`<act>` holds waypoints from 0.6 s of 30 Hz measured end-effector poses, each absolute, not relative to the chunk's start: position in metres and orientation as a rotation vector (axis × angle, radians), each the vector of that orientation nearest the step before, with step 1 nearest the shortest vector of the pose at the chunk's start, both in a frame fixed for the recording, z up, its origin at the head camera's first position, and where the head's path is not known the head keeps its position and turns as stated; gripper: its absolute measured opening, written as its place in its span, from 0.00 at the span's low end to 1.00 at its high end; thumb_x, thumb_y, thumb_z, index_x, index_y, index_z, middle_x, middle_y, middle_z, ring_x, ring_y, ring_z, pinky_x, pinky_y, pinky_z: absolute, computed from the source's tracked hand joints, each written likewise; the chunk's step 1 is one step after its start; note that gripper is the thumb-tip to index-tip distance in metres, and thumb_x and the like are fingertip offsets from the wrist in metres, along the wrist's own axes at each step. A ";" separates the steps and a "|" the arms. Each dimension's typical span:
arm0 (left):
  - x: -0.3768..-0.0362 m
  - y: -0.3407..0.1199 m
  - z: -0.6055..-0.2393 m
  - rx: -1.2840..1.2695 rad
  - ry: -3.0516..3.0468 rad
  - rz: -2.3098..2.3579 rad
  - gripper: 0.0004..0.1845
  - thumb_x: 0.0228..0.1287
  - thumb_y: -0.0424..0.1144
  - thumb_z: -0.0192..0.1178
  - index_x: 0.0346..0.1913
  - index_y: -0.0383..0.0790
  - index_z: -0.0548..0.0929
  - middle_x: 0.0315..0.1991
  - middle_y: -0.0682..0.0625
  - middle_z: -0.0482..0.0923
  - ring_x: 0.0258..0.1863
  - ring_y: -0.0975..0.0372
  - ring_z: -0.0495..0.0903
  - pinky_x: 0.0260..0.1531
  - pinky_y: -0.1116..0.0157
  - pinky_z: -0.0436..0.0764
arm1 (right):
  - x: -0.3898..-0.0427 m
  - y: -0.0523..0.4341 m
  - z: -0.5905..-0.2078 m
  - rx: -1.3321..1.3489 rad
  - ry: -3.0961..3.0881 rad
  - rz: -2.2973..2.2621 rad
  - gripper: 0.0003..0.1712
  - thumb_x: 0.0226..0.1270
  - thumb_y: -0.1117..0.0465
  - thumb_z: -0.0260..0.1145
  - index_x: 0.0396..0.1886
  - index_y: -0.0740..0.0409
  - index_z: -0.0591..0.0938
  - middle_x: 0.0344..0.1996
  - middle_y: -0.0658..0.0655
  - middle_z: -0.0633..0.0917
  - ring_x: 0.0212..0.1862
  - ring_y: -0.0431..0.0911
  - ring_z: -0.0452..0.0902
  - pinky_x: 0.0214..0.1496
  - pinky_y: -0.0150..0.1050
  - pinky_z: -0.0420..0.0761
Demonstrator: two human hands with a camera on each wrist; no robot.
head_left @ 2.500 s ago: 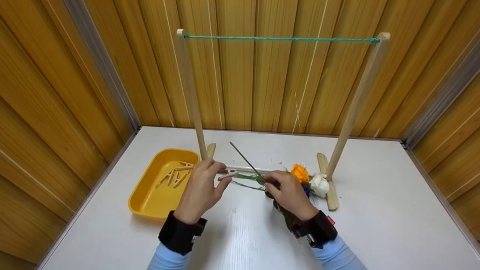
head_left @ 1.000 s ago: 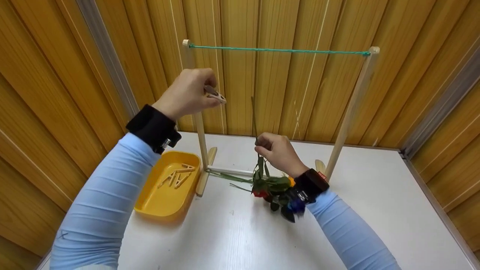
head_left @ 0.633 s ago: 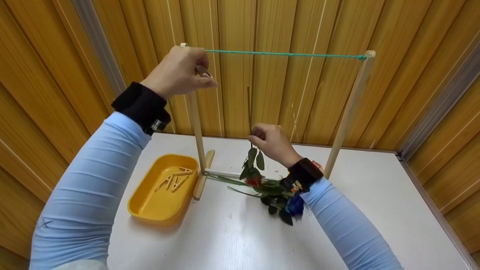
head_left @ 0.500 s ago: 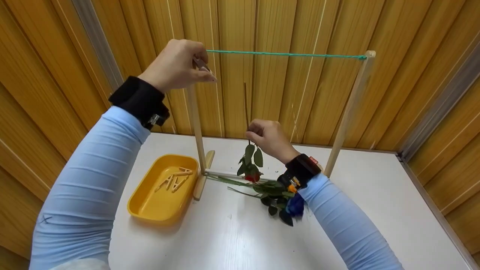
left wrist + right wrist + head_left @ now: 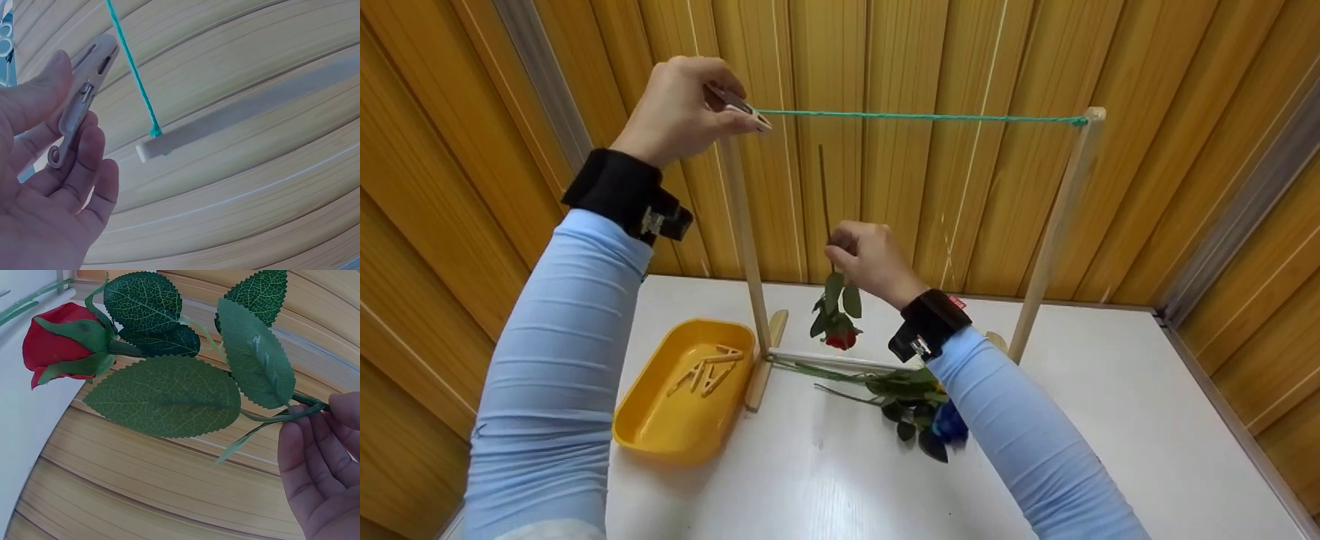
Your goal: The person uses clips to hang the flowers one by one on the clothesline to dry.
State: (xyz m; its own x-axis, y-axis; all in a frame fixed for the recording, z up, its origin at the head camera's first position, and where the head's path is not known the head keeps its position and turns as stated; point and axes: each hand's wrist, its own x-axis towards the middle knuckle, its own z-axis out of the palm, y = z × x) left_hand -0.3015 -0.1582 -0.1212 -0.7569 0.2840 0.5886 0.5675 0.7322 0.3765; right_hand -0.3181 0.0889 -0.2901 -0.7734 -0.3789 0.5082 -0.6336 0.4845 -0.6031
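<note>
My left hand (image 5: 679, 109) pinches a pale clothespin (image 5: 84, 95) between thumb and fingers, close to the left end of a green cord (image 5: 915, 116). In the left wrist view the pin's tip lies beside the cord, apart from it. With thumb and fingertips my right hand (image 5: 874, 259) grips the stem of a red rose (image 5: 62, 343). The rose hangs head down in the head view, its bare stem end (image 5: 821, 161) pointing up below the cord. Green leaves (image 5: 169, 396) spread between the bloom and my fingers.
The cord runs between two wooden posts (image 5: 1054, 240) joined low down by a white bar (image 5: 840, 361). A yellow tray (image 5: 660, 442) with several clothespins (image 5: 720, 375) stands at left. More flowers, including a blue rose (image 5: 950, 424), lie on the white table (image 5: 780, 487), partly behind my right arm.
My left hand has carried the clothespin up from the table to the cord's left end. My right hand has raised the red rose off the other flowers, turned it head down, and moved left.
</note>
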 end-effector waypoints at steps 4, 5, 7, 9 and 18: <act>-0.307 -0.164 -0.118 -0.629 -2.369 -0.769 0.13 0.67 0.36 0.71 0.48 0.30 0.87 0.42 0.44 0.83 0.34 0.71 0.75 0.38 0.74 0.74 | -0.323 0.083 -0.285 0.841 -2.419 1.161 0.05 0.71 0.68 0.68 0.36 0.67 0.85 0.32 0.62 0.88 0.35 0.50 0.83 0.39 0.37 0.81; -0.308 -0.165 -0.118 -0.631 -2.355 -0.774 0.12 0.67 0.35 0.71 0.48 0.30 0.87 0.42 0.44 0.83 0.33 0.72 0.75 0.37 0.74 0.74 | -0.324 0.082 -0.284 0.834 -2.421 1.165 0.05 0.71 0.68 0.68 0.36 0.67 0.85 0.32 0.62 0.88 0.35 0.51 0.84 0.40 0.39 0.82; -0.312 -0.164 -0.116 -0.633 -2.337 -0.793 0.12 0.67 0.35 0.71 0.47 0.30 0.87 0.42 0.44 0.83 0.33 0.73 0.75 0.37 0.75 0.74 | -0.326 0.080 -0.282 0.811 -2.429 1.175 0.05 0.71 0.68 0.67 0.36 0.67 0.85 0.33 0.62 0.88 0.36 0.52 0.83 0.41 0.41 0.82; -0.315 -0.164 -0.115 -0.637 -2.316 -0.804 0.11 0.66 0.34 0.72 0.46 0.29 0.88 0.41 0.44 0.84 0.32 0.74 0.76 0.36 0.75 0.74 | -0.327 0.079 -0.280 0.789 -2.441 1.179 0.05 0.72 0.67 0.67 0.37 0.67 0.85 0.33 0.62 0.88 0.36 0.51 0.83 0.42 0.41 0.83; -0.326 -0.162 -0.111 -0.586 -2.295 -0.777 0.07 0.64 0.31 0.72 0.42 0.30 0.90 0.42 0.38 0.88 0.29 0.77 0.76 0.34 0.78 0.75 | -0.334 0.062 -0.271 0.761 -2.444 1.178 0.06 0.74 0.68 0.66 0.38 0.67 0.85 0.34 0.63 0.87 0.35 0.49 0.81 0.40 0.39 0.82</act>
